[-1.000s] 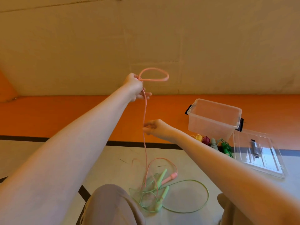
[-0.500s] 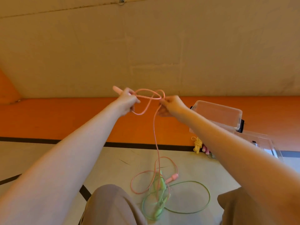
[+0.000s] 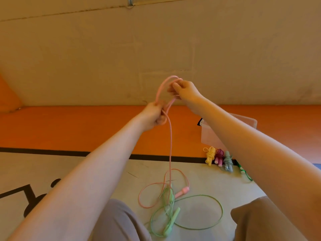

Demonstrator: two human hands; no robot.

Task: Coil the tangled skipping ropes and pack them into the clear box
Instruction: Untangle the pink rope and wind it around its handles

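The left hand (image 3: 153, 115) is closed in a fist around the pink rope (image 3: 171, 145), which looks like the anchor for the coil. Just above it and to its right, the right hand (image 3: 184, 91) pinches the top of a loop of the same rope between curled fingers, likely holding it high so the next turn can be laid over the left hand while the slack hangs free. From under the left fist the rope drops straight down to the floor (image 3: 104, 171), where its loose end lies in curls well below both hands, with one pink handle (image 3: 182, 192) showing; the other handle cannot be seen. It crosses one green rope (image 3: 199, 213), still uncoiled, with two green handles in view. So two ropes remain to be coiled. Below the right forearm lie three finished bundles in a row, one yellow (image 3: 210, 155), one dark pink (image 3: 219, 158) and one grey (image 3: 228, 161), probably parked there until packing; a bit of a fourth, bright green rope (image 3: 243, 171) peeks out beside them. One clear box (image 3: 208, 134) sits just behind the bundles, partly hidden by the right arm, and whether anything is in it I cannot tell.
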